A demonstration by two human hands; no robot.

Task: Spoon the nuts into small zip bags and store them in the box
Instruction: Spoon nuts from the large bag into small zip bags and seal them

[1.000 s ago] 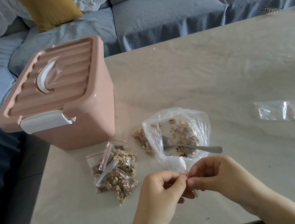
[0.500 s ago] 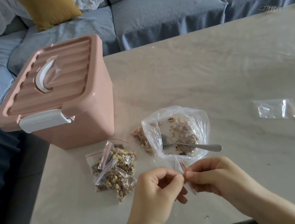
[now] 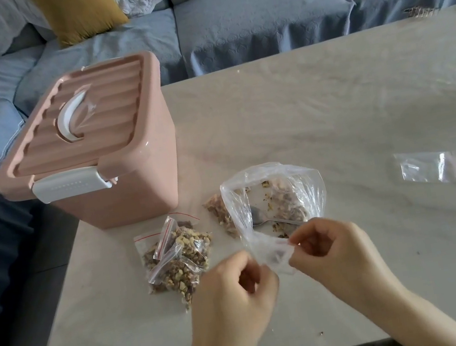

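1. Already, a few small zip bags filled with nuts (image 3: 178,259) lie in a loose pile on the table (image 3: 331,113), just in front of the pink box (image 3: 121,190), near its right corner. They overlap, so I cannot count them exactly.
2. The box stands with its lid (image 3: 82,118) on, and the white latch (image 3: 68,184) looks closed. As far as I can judge, no filled bag is stored inside yet.
3. To the right of the box, a little nearer to the person, sits the big clear bag (image 3: 307,183) with its mouth open. Some nuts are in it, and the spoon (image 3: 259,222) rests inside.
4. Further from the box than the filled pile, just in front of the big bag, both hands hold one empty small bag (image 3: 273,255) between them. The left hand (image 3: 235,298) has curled fingers and seems to pinch the left edge. The right hand (image 3: 334,254) pinches the right edge with thumb and forefinger. I judge that they are pulling the mouth open for the next portion.
5. Far to the right of the box, well apart from it, two more empty bags (image 3: 431,169) lie flat on the table.
6. What is left, in my judgement, is to spoon nuts into this bag and the spare ones, to seal them, to open the box, and to put all the bags in.
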